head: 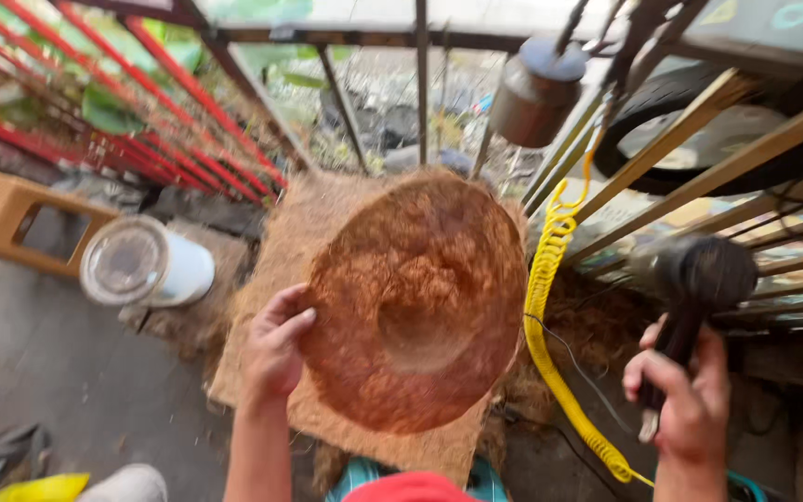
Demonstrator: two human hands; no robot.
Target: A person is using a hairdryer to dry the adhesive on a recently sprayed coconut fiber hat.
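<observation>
In the head view, centre: left hand (276, 344) grips the left rim of a round brown fibre bowl (415, 302), tilted up over a fibre mat (318, 218). Right hand (690, 400) closed around a black spray gun (694, 288), yellow coiled hose (550, 307) just beside the bowl. White bucket (146, 262) at left, on the floor.

Left hand (276, 344): bare forearm reaching up from bottom edge, palm forward, fingers curled, thumb spread, pinching grip. Right hand (685, 400): raised at right, fist closed in tight grip, knuckles toward camera, wrist straight.
</observation>
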